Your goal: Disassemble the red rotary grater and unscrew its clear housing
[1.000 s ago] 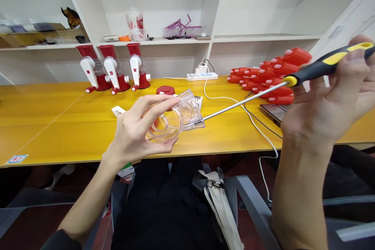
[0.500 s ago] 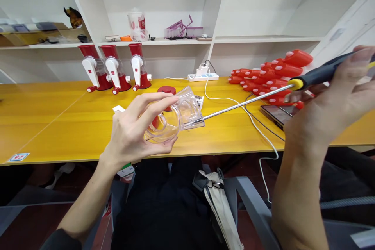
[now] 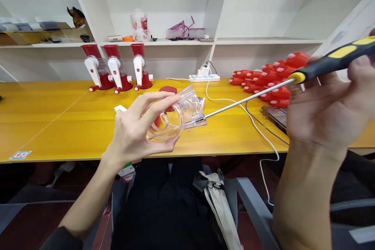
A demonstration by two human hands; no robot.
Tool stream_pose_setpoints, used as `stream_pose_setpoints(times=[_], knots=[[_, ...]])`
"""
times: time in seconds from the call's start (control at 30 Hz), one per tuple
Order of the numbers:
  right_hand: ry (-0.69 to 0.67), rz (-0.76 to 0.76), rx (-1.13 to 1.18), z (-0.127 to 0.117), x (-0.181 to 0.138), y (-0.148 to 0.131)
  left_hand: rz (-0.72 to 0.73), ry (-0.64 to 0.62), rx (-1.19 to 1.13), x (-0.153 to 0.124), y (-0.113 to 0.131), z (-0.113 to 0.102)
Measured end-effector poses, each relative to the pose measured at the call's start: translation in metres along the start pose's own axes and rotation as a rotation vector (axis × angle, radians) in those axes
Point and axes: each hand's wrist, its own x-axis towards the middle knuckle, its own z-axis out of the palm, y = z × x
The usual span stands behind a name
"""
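Observation:
My left hand (image 3: 133,133) is closed around a clear plastic housing (image 3: 178,116), held above the front edge of the yellow table (image 3: 58,125). My right hand (image 3: 328,105) grips the black and yellow handle of a long screwdriver (image 3: 331,60). Its steel shaft (image 3: 246,99) slants down to the left, and the tip touches the right side of the clear housing. A red round part (image 3: 166,90) lies on the table just behind the housing.
Three red and white hand-crank grinders (image 3: 117,72) stand at the table's back. A pile of red plastic parts (image 3: 269,80) lies at the right, beside a phone (image 3: 277,116) and a white cable (image 3: 258,127). A power strip (image 3: 203,77) sits by the shelves. A bag (image 3: 216,199) rests on my lap.
My right hand has shifted its hold on the screwdriver handle, which now shows its yellow panels again. The shaft tip stays at the clear housing. My left hand has hardly moved.

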Motion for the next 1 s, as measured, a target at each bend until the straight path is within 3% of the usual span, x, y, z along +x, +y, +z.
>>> stream_pose_setpoints(times=[0.2,0.43,1.0], knots=[[-0.026,-0.072,0.018,-0.008,0.002,0.009,-0.003,-0.011,0.023,0.000,-0.002,0.000],[0.171,0.039,0.072,-0.005,0.004,0.006,-0.004,-0.009,0.037,0.000,-0.001,0.000],[0.225,0.052,0.077,-0.005,0.003,0.006,0.009,0.001,0.042,0.001,-0.002,0.001]])
